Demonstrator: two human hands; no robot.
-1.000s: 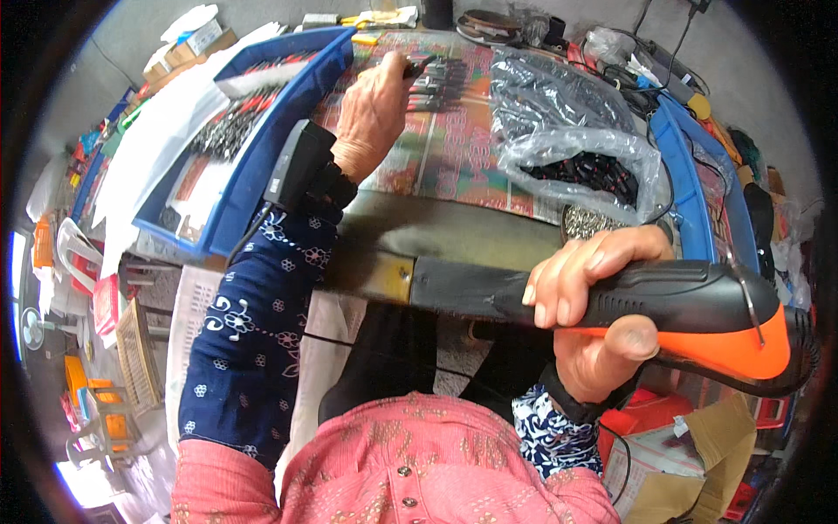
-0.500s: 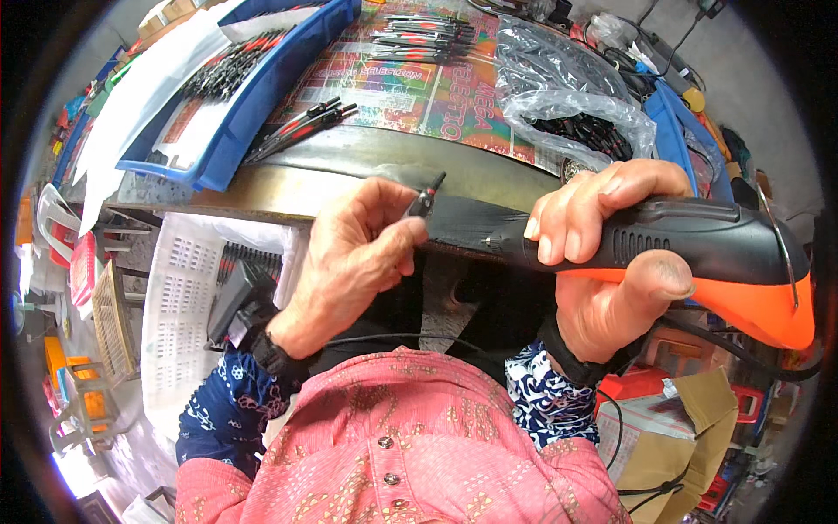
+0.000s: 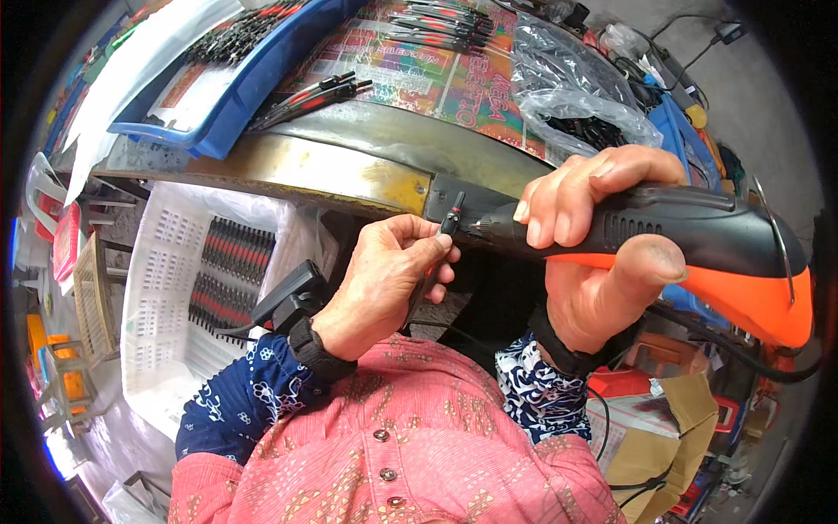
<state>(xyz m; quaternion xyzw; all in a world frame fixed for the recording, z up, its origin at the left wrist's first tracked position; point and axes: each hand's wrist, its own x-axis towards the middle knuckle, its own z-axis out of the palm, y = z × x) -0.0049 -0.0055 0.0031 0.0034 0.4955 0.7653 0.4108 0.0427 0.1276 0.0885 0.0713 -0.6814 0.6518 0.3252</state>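
Here, a worker's left hand [image 3: 388, 271] pinches a slim black pen-like piece [image 3: 449, 224] just off the nine o'clock end of a black-and-orange power tool [image 3: 681, 223]; the right hand [image 3: 585, 275] clasps that tool, and a white basket [image 3: 166, 262] sits at the left hand's nine o'clock.

One left hand [image 3: 388, 271], one right hand [image 3: 589, 301], one electric screwdriver [image 3: 698, 227], one black pen-shaped piece [image 3: 450, 223] held. Two blue trays [image 3: 262, 79] [image 3: 674, 127], one white basket [image 3: 166, 288] with two rows of pieces [image 3: 237, 255], one large clear bag [image 3: 567, 52], three shirt buttons [image 3: 388, 474]. The heap [image 3: 231, 39] overlaps beyond counting.
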